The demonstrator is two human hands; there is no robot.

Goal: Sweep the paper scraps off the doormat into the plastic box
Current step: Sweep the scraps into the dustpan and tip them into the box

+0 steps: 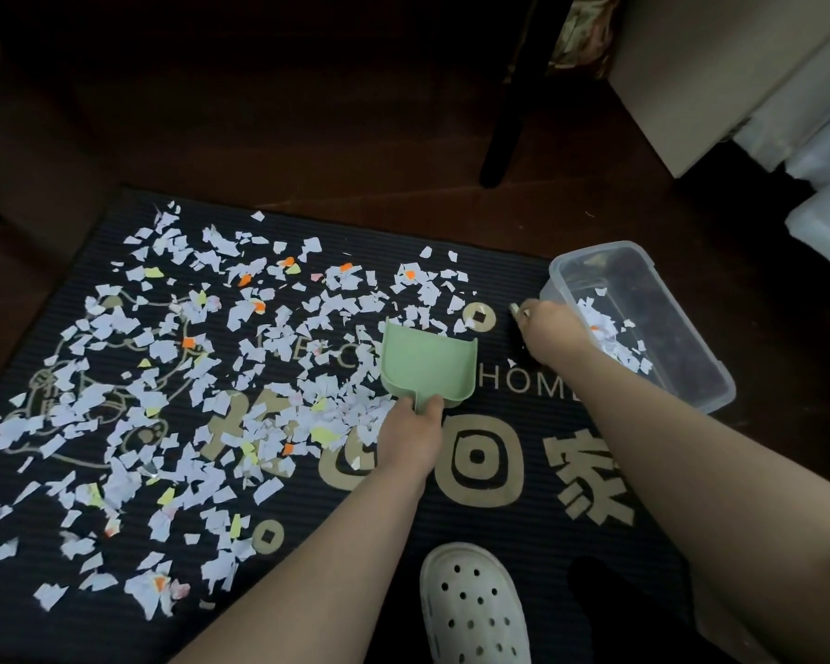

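Most paper scraps [269, 404] lie at nine o'clock from the green scoop [427, 361], tight in the left hand's [415, 431] grip; I cannot tell the right hand's [547, 328] grip by the plastic box [595, 249]; more scooping looks next.

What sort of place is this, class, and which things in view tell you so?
Probably a home entrance: a doormat reading HOME lies on a dark wooden floor, with a dark furniture leg beyond it.

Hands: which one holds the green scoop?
The left hand grips the green scoop by its handle; the right hand is over beside the plastic box.
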